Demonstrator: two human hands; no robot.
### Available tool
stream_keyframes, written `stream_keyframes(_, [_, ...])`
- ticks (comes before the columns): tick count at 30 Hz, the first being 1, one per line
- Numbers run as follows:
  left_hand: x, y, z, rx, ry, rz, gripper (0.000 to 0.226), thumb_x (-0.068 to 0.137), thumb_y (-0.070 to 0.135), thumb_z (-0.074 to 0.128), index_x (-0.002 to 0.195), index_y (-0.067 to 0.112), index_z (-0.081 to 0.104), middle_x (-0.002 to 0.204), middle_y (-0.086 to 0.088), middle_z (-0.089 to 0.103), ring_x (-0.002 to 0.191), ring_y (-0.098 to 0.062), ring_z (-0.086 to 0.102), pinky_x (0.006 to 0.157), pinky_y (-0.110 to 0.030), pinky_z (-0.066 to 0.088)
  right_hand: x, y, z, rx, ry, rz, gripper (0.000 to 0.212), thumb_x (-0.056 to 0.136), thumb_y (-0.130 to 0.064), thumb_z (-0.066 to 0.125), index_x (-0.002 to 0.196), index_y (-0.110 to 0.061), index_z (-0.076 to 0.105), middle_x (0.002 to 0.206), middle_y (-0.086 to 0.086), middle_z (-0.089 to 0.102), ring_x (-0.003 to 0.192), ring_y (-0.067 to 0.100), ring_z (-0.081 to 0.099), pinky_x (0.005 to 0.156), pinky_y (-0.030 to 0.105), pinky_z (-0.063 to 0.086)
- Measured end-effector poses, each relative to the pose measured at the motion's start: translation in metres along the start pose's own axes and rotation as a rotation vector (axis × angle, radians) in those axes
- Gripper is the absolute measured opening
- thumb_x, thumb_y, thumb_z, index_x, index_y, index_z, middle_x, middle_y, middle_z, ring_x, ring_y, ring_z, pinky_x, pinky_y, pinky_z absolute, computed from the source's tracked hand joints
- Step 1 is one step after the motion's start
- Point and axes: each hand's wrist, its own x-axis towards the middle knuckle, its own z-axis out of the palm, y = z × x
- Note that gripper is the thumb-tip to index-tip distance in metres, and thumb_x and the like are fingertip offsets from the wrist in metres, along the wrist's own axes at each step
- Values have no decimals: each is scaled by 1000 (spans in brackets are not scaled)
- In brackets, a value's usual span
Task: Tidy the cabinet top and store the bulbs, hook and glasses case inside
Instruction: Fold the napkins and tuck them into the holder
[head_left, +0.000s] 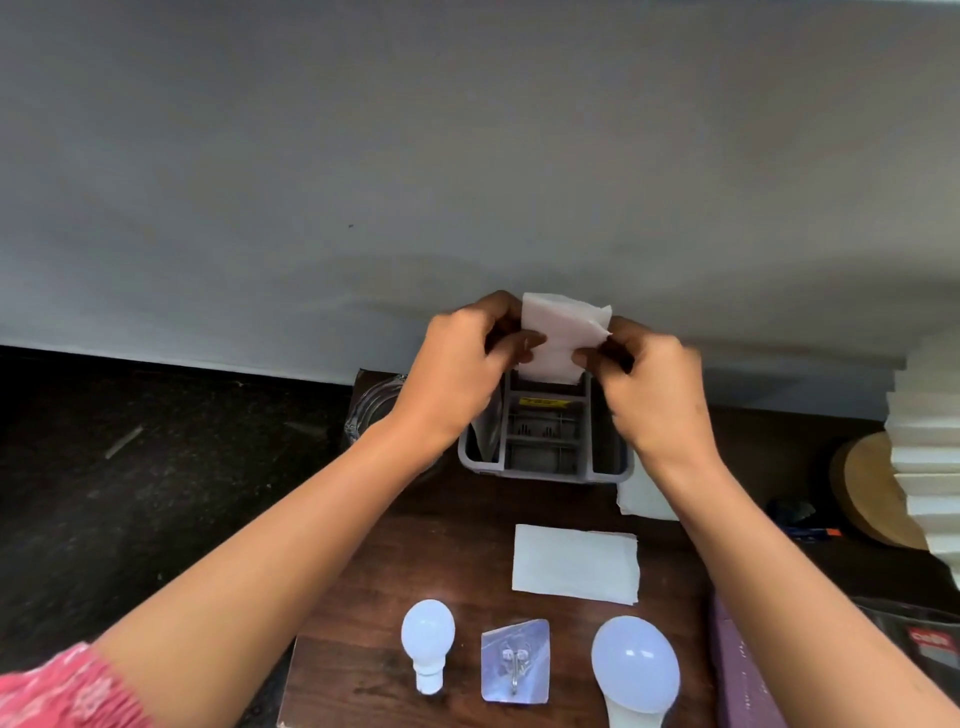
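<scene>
Both hands hold one folded white tissue (558, 332) upright over a grey divided organiser (545, 457) at the back of the dark wooden cabinet top (415, 561). My left hand (462, 374) pinches its left edge and my right hand (654, 384) its right edge. Near the front edge lie a small white bulb (427, 642), a clear adhesive hook (515, 662) and a larger white bulb (635, 673). A purple long case (743, 680) lies at the right, partly cut off by the frame.
Another folded tissue (575, 564) lies flat in front of the organiser. A glass jar (371, 410) stands behind my left forearm. To the right are a pleated white lampshade (924, 447) and a round wooden base (867, 493). A grey wall rises behind.
</scene>
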Motion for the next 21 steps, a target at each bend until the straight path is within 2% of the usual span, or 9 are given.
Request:
stream_keyframes(4, [1,-4,5,32,-32,-2,11,84,4,62,79,14,58,81,-16,72,78,-26,70,77,-44,56,3,10,6,-5,-40,54,20,86,-7,57,104,-11,64,84,1,61,76,16,55,55,-8,35])
stream_keyframes(6, [1,-5,6,55,-40,1,14,84,4,61,77,16,56,80,-15,71,77,-26,69,76,-40,56,2,14,8,-4,-47,55,19,86,-8,57,104,-11,64,85,2,62,77,16,54,55,-6,36])
stream_keyframes(8, [0,-8,7,94,-46,14,11,84,5,61,77,12,57,77,-15,71,70,-23,67,70,-32,54,2,16,10,-30,-53,27,18,85,-9,59,102,-10,65,89,5,65,81,16,55,56,5,38])
stream_keyframes(11, [-2,-11,9,149,-55,23,17,84,7,62,72,11,51,73,-16,68,60,-17,62,61,-28,50,3,21,12,-96,-60,-10,18,82,-9,62,100,-5,65,95,13,63,86,26,57,70,21,37])
stream_keyframes(14, [-3,-14,12,221,-72,52,9,84,10,63,82,3,57,81,-17,68,74,-28,64,69,-35,51,2,26,12,-102,-49,-7,17,80,-10,64,95,-3,65,89,8,55,83,24,54,66,16,31])
stream_keyframes(17, [-4,-15,13,297,-54,109,13,83,10,63,96,6,62,92,-13,67,85,-26,61,69,-21,40,0,28,11,-109,-51,15,16,79,-11,66,94,-7,66,95,8,57,89,24,55,70,15,32])
stream_keyframes(19, [-4,-13,14,361,-53,137,16,83,8,63,99,5,61,96,-13,65,88,-26,59,69,-19,36,-1,27,10,-125,-71,31,20,79,-12,66,99,-8,65,102,11,59,96,28,56,78,24,39])
stream_keyframes(21, [-7,-12,15,420,-33,164,22,82,7,64,104,5,60,102,-14,63,95,-27,57,76,-21,36,-7,23,7,-135,-40,26,25,80,-12,65,106,-10,62,108,12,58,102,29,54,87,33,45])
